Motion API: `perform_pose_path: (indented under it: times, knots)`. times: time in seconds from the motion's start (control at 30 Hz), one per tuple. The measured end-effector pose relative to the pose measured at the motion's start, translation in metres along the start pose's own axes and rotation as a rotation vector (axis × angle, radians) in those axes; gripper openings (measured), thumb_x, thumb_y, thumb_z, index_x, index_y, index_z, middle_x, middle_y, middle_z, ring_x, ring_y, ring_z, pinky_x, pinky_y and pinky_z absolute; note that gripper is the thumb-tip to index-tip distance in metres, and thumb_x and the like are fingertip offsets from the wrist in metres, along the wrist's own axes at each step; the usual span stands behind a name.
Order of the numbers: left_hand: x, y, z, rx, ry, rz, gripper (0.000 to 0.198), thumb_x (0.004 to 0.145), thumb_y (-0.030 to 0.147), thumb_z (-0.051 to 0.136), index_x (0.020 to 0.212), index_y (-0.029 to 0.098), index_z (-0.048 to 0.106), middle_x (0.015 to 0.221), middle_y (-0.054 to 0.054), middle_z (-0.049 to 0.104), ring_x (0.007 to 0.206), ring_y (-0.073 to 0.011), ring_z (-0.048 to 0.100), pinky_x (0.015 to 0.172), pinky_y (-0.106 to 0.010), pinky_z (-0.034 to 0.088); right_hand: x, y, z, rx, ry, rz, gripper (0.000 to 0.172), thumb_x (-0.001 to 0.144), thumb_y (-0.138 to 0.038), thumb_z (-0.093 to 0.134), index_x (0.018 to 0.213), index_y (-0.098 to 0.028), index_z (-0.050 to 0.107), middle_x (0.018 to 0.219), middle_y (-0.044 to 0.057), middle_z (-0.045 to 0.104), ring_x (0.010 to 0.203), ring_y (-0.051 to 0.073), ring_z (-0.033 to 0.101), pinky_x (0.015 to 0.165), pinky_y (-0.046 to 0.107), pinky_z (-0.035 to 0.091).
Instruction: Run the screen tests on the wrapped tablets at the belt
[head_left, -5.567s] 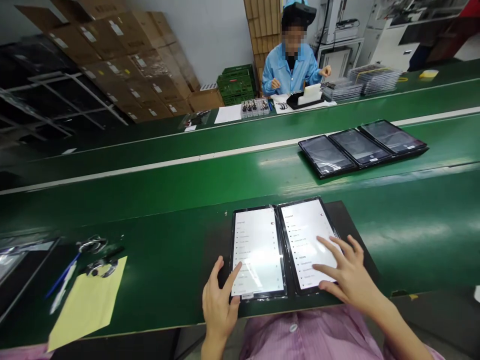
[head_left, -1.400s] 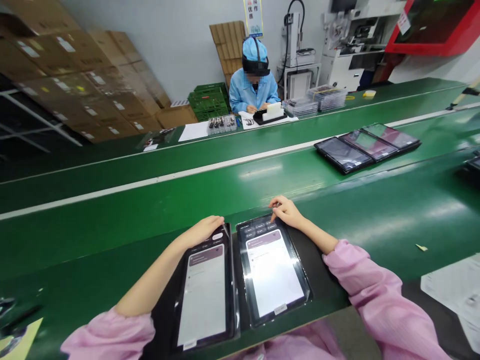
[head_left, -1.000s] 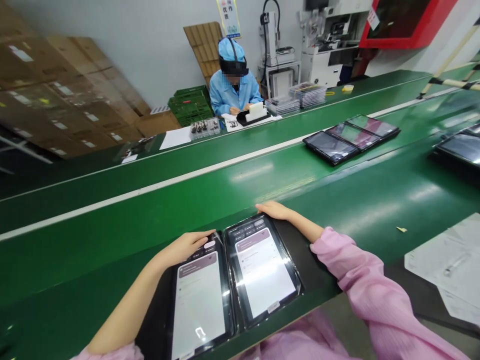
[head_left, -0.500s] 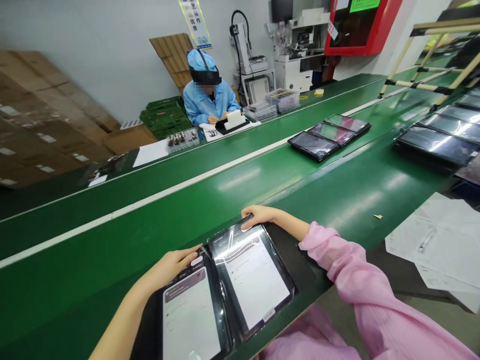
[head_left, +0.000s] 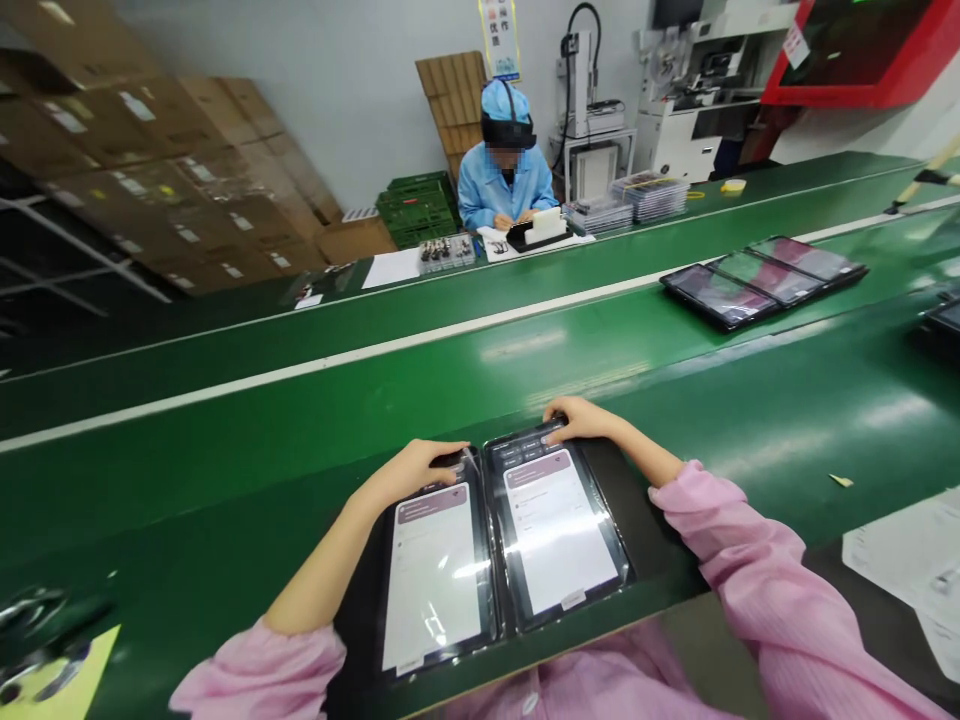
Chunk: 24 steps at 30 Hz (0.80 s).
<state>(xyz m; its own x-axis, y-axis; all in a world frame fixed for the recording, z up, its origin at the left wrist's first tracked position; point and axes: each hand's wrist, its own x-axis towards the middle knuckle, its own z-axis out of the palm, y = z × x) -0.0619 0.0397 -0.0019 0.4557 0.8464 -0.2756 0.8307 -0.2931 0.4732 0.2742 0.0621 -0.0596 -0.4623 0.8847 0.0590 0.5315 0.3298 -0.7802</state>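
Observation:
Two tablets in clear film lie side by side before me with lit, mostly white screens. On the left tablet (head_left: 435,590), my left hand (head_left: 420,468) grips the top edge, its thumb on the screen and its fingers stretched along the edge. At the top of the right tablet (head_left: 566,540), my right hand (head_left: 581,420) is closed round the edge, thumb on the front and fingertips hidden behind. A mauve panel with small icons above it shows near the top of each screen. Beneath both lies a black mat (head_left: 645,515).
Several dark tablets (head_left: 765,282) lie in a row on the green belt (head_left: 420,375). Opposite, a person in blue (head_left: 506,180) works at a black device. Paper sheets (head_left: 911,565) are at right, a yellow sheet (head_left: 82,680) at lower left. Cartons (head_left: 172,190) stand behind.
My view has swung left, so the scene sits further right. The right tablet's screen now shows icons at its top. My left thumb has come lower onto the left screen.

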Motion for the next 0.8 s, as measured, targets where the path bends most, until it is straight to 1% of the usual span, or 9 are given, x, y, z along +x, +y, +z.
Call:
perform_pose_path:
  times: [0.07, 0.17, 0.3, 0.37, 0.43, 0.5, 0.57, 0.67, 0.8]
  knots:
    - [0.0, -0.005, 0.003, 0.045, 0.176, -0.052, 0.039, 0.086, 0.033, 0.049, 0.113, 0.024, 0.075, 0.116, -0.004, 0.075, 0.111, -0.0283, 0.069, 0.1, -0.04, 0.052, -0.002, 0.003, -0.005, -0.051, 0.144, 0.034, 0.015, 0.082, -0.025, 0.073, 0.092, -0.019, 0.064, 0.092, 0.005, 0.066, 0.084, 0.021, 0.061, 0.079, 0.033, 0.048]
    - [-0.016, -0.007, 0.009, 0.098, 0.351, -0.06, 0.046, 0.096, 0.033, 0.036, 0.127, 0.021, 0.067, 0.132, -0.009, 0.067, 0.125, -0.0278, 0.062, 0.109, -0.045, 0.047, -0.022, 0.007, -0.007, -0.105, 0.309, 0.063, 0.007, 0.09, -0.022, 0.061, 0.096, -0.02, 0.063, 0.098, 0.009, 0.063, 0.095, 0.025, 0.06, 0.09, 0.042, 0.046]
    - [-0.048, 0.002, 0.026, 0.211, 0.319, 0.143, 0.047, 0.097, 0.047, 0.043, 0.136, 0.025, 0.059, 0.152, -0.011, 0.05, 0.135, -0.0293, 0.053, 0.112, -0.052, 0.043, -0.077, 0.014, 0.017, -0.178, 0.485, 0.107, 0.016, 0.091, -0.034, 0.062, 0.102, -0.024, 0.064, 0.114, 0.012, 0.057, 0.113, 0.034, 0.051, 0.097, 0.053, 0.043]
    - [-0.061, 0.006, 0.036, 0.257, 0.339, 0.179, 0.046, 0.097, 0.048, 0.045, 0.133, 0.025, 0.06, 0.149, -0.012, 0.053, 0.133, -0.0312, 0.054, 0.112, -0.058, 0.04, -0.103, 0.016, 0.035, -0.199, 0.56, 0.127, 0.019, 0.093, -0.04, 0.059, 0.103, -0.026, 0.066, 0.121, 0.013, 0.053, 0.117, 0.035, 0.049, 0.097, 0.055, 0.042]
    - [-0.076, 0.009, 0.045, 0.224, 0.42, 0.181, 0.04, 0.098, 0.047, 0.044, 0.12, 0.024, 0.067, 0.131, -0.011, 0.068, 0.119, -0.0293, 0.064, 0.107, -0.055, 0.045, -0.118, 0.013, 0.045, -0.196, 0.624, 0.126, 0.021, 0.095, -0.042, 0.054, 0.099, -0.026, 0.067, 0.122, 0.013, 0.051, 0.118, 0.034, 0.049, 0.097, 0.054, 0.042]
    - [-0.094, 0.01, 0.054, 0.074, 0.497, 0.134, 0.035, 0.098, 0.045, 0.045, 0.105, 0.024, 0.071, 0.096, -0.006, 0.077, 0.087, -0.0226, 0.072, 0.089, -0.041, 0.056, -0.124, 0.004, 0.046, -0.173, 0.717, 0.095, 0.024, 0.098, -0.041, 0.05, 0.094, -0.025, 0.067, 0.115, 0.012, 0.055, 0.114, 0.033, 0.051, 0.096, 0.051, 0.043]
    - [-0.115, 0.011, 0.065, -0.177, 0.569, 0.051, 0.034, 0.099, 0.044, 0.044, 0.095, 0.023, 0.07, 0.062, 0.001, 0.068, 0.053, -0.0157, 0.062, 0.063, -0.03, 0.055, -0.124, -0.009, 0.041, -0.121, 0.783, 0.024, 0.025, 0.1, -0.038, 0.046, 0.089, -0.025, 0.064, 0.101, 0.01, 0.059, 0.103, 0.029, 0.056, 0.09, 0.046, 0.046]
    - [-0.143, 0.015, 0.083, -0.441, 0.702, -0.013, 0.038, 0.101, 0.041, 0.036, 0.091, 0.022, 0.067, 0.042, 0.007, 0.048, 0.038, -0.0136, 0.047, 0.053, -0.027, 0.049, -0.123, -0.03, 0.033, -0.059, 0.693, -0.137, 0.029, 0.103, -0.033, 0.042, 0.081, -0.024, 0.06, 0.088, 0.007, 0.061, 0.087, 0.024, 0.059, 0.08, 0.039, 0.048]
    - [-0.156, 0.02, 0.1, -0.064, 0.765, 0.091, 0.027, 0.097, 0.04, 0.048, 0.101, 0.023, 0.069, 0.076, 0.0, 0.072, 0.069, -0.0181, 0.067, 0.076, -0.033, 0.052, -0.124, -0.043, 0.032, -0.091, 0.478, -0.322, 0.036, 0.105, -0.036, 0.039, 0.08, -0.023, 0.062, 0.092, 0.006, 0.062, 0.086, 0.022, 0.059, 0.078, 0.038, 0.048]
